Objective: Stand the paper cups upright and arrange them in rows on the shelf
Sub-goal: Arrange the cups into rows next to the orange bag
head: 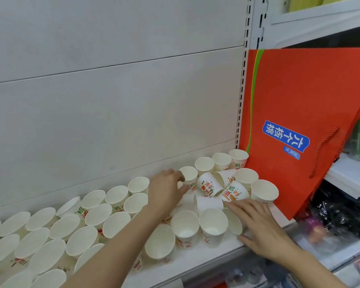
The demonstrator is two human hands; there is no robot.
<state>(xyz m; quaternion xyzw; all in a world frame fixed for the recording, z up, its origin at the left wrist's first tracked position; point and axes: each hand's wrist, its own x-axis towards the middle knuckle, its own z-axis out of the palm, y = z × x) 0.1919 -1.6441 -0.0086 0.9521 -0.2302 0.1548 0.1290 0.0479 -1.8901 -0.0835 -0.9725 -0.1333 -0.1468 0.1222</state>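
Fingers [180,177] of the left hand [164,189] are pinching an upright back-row cup [189,177] while the right hand [256,221] is lying flat and open beside the toppled cups [209,202], which need righting next.

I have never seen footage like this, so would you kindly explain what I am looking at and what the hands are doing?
This is one picture from a camera worn on a person's head, looking down at their own bare hands; there is no machine. The white shelf is covered with white printed paper cups, mostly upright. A few tipped cups lie near the red paper bag on the right. The left hand grips an upright cup in the back row. The right hand lies open, fingers touching the tipped cups, holding nothing.
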